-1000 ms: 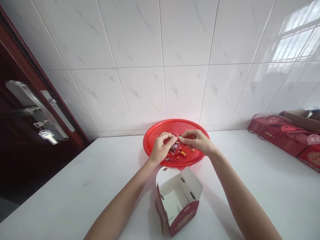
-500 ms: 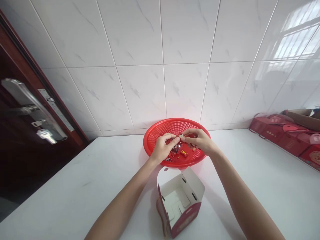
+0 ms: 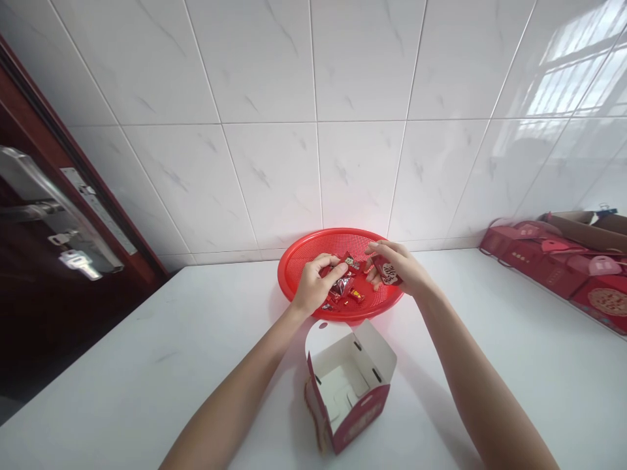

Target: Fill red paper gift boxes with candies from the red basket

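Observation:
Over the red mesh basket point(image 3: 294, 256), my left hand point(image 3: 313, 287) pinches a small red candy packet point(image 3: 351, 262) with a pale printed figure on it. My right hand point(image 3: 401, 266) is curled around a red packet with white lettering point(image 3: 386, 271), at the basket's right side. Below the hands, several wrapped candies lie in the basket, among them a shiny dark red one point(image 3: 341, 285) and a yellow-and-red one point(image 3: 357, 296). In front of the basket, an open cardboard box point(image 3: 360, 424), dark red outside and white inside, has its flaps up and a rope handle at its left.
A row of red gift boxes point(image 3: 553, 261) stands along the wall at right, with an open brown carton point(image 3: 573, 225) behind. White countertop point(image 3: 220, 326) lies around the basket. At left is a dark door with keys point(image 3: 81, 262) hanging from its lock.
My right hand has drawn away to the right from my left hand, and the lettered red packet in it now shows clearly. The view has shifted slightly.

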The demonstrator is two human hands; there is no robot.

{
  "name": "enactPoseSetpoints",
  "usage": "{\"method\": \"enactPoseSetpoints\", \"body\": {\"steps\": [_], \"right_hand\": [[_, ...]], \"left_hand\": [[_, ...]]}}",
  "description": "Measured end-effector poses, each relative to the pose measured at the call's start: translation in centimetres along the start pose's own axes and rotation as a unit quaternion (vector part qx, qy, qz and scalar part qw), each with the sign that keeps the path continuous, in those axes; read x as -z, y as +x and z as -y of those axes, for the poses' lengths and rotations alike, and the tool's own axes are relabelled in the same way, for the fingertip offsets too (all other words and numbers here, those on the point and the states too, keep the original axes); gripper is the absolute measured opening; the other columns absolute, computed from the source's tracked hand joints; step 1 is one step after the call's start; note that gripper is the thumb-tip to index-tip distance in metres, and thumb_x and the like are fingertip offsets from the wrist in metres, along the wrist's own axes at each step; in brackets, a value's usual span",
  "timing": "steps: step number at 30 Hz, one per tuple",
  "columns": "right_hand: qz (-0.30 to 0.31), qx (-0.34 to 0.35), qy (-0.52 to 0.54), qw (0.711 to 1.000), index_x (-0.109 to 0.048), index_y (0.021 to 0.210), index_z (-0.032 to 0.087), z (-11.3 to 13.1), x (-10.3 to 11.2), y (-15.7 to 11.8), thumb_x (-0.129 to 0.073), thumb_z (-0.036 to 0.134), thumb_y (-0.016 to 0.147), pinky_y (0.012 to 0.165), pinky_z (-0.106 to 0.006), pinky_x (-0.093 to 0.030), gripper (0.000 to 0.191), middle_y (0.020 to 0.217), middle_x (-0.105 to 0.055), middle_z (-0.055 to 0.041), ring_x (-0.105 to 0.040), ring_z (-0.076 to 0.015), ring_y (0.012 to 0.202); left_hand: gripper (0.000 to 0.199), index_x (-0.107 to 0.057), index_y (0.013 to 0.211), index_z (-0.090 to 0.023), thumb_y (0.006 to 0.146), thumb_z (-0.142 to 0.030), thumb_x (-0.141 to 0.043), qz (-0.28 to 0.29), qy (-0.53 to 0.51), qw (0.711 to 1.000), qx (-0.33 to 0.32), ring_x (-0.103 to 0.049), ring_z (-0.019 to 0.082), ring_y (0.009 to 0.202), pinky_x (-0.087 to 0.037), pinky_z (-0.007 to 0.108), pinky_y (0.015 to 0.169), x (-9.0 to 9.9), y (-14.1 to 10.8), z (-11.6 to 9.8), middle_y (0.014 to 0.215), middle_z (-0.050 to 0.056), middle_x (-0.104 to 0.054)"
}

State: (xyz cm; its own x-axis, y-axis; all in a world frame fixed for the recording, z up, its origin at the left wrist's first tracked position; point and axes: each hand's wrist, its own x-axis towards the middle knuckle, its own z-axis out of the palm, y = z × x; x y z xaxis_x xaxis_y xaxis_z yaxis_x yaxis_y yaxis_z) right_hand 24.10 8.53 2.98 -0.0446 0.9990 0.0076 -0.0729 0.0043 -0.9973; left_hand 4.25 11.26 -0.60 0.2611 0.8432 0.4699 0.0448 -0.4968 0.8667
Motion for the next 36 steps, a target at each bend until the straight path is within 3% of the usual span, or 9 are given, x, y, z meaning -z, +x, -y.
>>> {"method": "enactPoseSetpoints", "body": {"steps": [3,6,12,17,22,26,29,36], "right_hand": [[-0.013,-0.024,0.033,0.999,-0.057,0.076,0.020,-0.2,-0.1,0.3,-0.060,0.044,0.076,0.037,-0.027,-0.045,0.024,0.071,-0.071,-0.0068,-0.066,-0.0202,0.050],[-0.008,-0.016,0.044,0.999,-0.054,0.071,0.021,-0.5,0.0,0.6,-0.053,0.036,0.065,0.035,-0.028,-0.043,0.015,0.072,-0.071,-0.0066,-0.067,-0.0227,0.052],[-0.011,0.011,0.005,1.000,-0.051,0.059,0.021,-0.5,-0.2,0.5,-0.064,0.023,0.058,0.041,-0.027,-0.044,0.013,0.058,-0.065,-0.0031,-0.066,-0.0216,0.054],[0.005,0.071,0.011,0.997,-0.060,0.066,0.019,-0.3,0.2,0.4,-0.082,0.036,0.064,0.064,-0.027,-0.054,0.028,0.070,-0.066,0.0003,-0.065,-0.0152,0.067],[0.006,0.099,0.009,0.995,-0.061,0.071,0.018,-0.1,0.3,0.2,-0.084,0.049,0.067,0.051,-0.025,-0.044,0.039,0.070,-0.063,0.0006,-0.056,-0.0112,0.057],[0.017,0.102,0.002,0.995,-0.058,0.071,0.019,-0.3,-0.5,0.1,-0.080,0.044,0.070,0.043,-0.024,-0.035,0.032,0.069,-0.061,0.0012,-0.050,-0.0104,0.053],[0.035,0.111,-0.029,0.993,-0.060,0.074,0.019,-0.5,-0.7,0.0,-0.078,0.037,0.072,0.045,-0.025,-0.039,0.025,0.067,-0.059,0.0029,-0.050,-0.0099,0.051],[0.066,0.116,-0.060,0.989,-0.071,0.082,0.018,-0.1,0.2,-0.5,-0.083,0.043,0.073,0.056,-0.029,-0.053,0.029,0.074,-0.065,-0.0006,-0.062,-0.0153,0.064]], "left_hand": [[0.026,-0.067,0.071,-0.020,0.080,-0.044,-0.073,0.003,-0.006,1.000,0.003,-0.060,0.019,0.082,-0.047,0.031,0.080,0.0,0.1,-0.1,0.080,0.002,-0.064],[0.026,-0.068,0.072,-0.020,0.080,-0.044,-0.073,0.002,-0.006,1.000,0.002,-0.059,0.019,0.081,-0.046,0.031,0.080,0.0,0.1,-0.1,0.080,0.002,-0.063],[0.024,-0.068,0.073,-0.019,0.082,-0.041,-0.071,-0.002,-0.004,1.000,0.008,-0.059,0.019,0.081,-0.046,0.030,0.078,0.1,0.0,0.1,0.079,0.002,-0.061],[0.024,-0.067,0.073,-0.019,0.082,-0.041,-0.071,-0.008,-0.003,1.000,0.017,-0.058,0.018,0.079,-0.046,0.030,0.076,0.1,0.1,0.3,0.080,0.002,-0.061],[0.023,-0.068,0.074,-0.019,0.084,-0.041,-0.070,-0.008,0.009,1.000,0.017,-0.059,0.019,0.080,-0.046,0.031,0.076,0.0,0.1,0.3,0.079,0.002,-0.063],[0.021,-0.071,0.076,-0.020,0.083,-0.040,-0.070,0.006,0.002,1.000,0.011,-0.061,0.019,0.081,-0.046,0.031,0.077,-0.1,0.0,0.2,0.081,0.003,-0.066],[0.021,-0.070,0.074,-0.020,0.083,-0.039,-0.071,0.008,0.000,1.000,-0.002,-0.061,0.019,0.082,-0.046,0.031,0.077,-0.1,-0.1,0.1,0.082,0.003,-0.066],[0.022,-0.070,0.075,-0.021,0.085,-0.039,-0.069,-0.004,0.006,1.000,0.006,-0.061,0.019,0.081,-0.046,0.031,0.077,-0.1,-0.1,-0.1,0.080,0.002,-0.066]]}}
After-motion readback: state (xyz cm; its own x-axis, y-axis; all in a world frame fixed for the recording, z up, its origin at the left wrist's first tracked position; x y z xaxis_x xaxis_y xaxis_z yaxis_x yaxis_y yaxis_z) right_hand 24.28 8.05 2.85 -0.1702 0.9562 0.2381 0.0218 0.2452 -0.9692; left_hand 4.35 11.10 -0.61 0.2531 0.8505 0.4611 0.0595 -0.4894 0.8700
